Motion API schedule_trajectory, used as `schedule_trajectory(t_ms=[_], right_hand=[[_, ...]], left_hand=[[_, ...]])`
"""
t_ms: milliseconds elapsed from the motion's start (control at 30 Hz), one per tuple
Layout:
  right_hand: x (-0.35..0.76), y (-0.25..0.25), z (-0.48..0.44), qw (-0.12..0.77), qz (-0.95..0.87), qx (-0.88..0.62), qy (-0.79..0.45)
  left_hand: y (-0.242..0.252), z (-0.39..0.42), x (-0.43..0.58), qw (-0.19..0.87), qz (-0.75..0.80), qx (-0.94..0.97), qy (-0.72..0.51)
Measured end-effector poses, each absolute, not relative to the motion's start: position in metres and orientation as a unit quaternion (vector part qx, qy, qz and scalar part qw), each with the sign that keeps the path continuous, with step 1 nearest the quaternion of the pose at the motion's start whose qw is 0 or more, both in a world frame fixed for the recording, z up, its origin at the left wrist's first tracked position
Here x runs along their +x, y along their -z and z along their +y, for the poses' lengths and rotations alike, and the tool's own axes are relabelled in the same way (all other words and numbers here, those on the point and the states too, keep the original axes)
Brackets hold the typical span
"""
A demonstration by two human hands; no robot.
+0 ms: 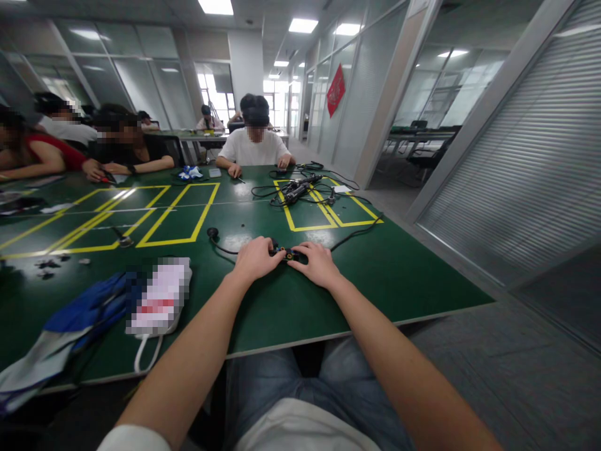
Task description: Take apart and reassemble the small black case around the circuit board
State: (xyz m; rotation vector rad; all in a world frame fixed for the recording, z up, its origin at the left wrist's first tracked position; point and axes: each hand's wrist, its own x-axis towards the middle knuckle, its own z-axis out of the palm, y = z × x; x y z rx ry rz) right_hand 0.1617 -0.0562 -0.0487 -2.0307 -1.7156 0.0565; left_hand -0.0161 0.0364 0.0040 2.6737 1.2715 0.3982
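Both my hands meet over the green table, at either end of a small black corded device. It shows yellowish round spots and a bit of blue; its exact kind I cannot make out. My left hand grips the left end, thumb in front and fingers curled behind. On the other end, my right hand pinches with its thumb and fingers. A black cable runs off beyond my right hand. To the left, another length of cord ends in a round black plug-like piece. My fingers hide much of the device.
Black tools with tangled cables lie across yellow tape outlines. Left of my arm are a white pouch-like item with a loop and blue-and-white gloves. A person sits opposite; others sit at left.
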Motion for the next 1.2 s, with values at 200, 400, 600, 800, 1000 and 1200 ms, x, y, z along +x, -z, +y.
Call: schedule_trajectory(t_ms=[200,400,600,800,1000,1200], right_hand=[[0.160,0.045,-0.058,0.243,-0.627,-0.740,-0.030],[0.160,0.044,-0.058,0.248,-0.627,-0.738,-0.039],[0.159,0.044,-0.058,0.254,-0.626,-0.736,-0.043],[0.161,0.046,-0.058,0.260,-0.629,-0.731,-0.040],[0.161,0.047,-0.057,0.258,-0.629,-0.732,-0.040],[0.161,0.047,-0.056,0.262,-0.630,-0.730,-0.040]], left_hand=[[-0.004,0.038,-0.017,0.086,0.439,0.890,-0.087],[-0.002,0.041,-0.017,0.108,0.440,0.889,-0.071],[0.000,0.043,-0.018,0.119,0.436,0.889,-0.075],[-0.003,0.044,-0.018,0.126,0.427,0.891,-0.089],[-0.001,0.046,-0.019,0.136,0.420,0.893,-0.088],[-0.001,0.049,-0.019,0.153,0.423,0.890,-0.072]])
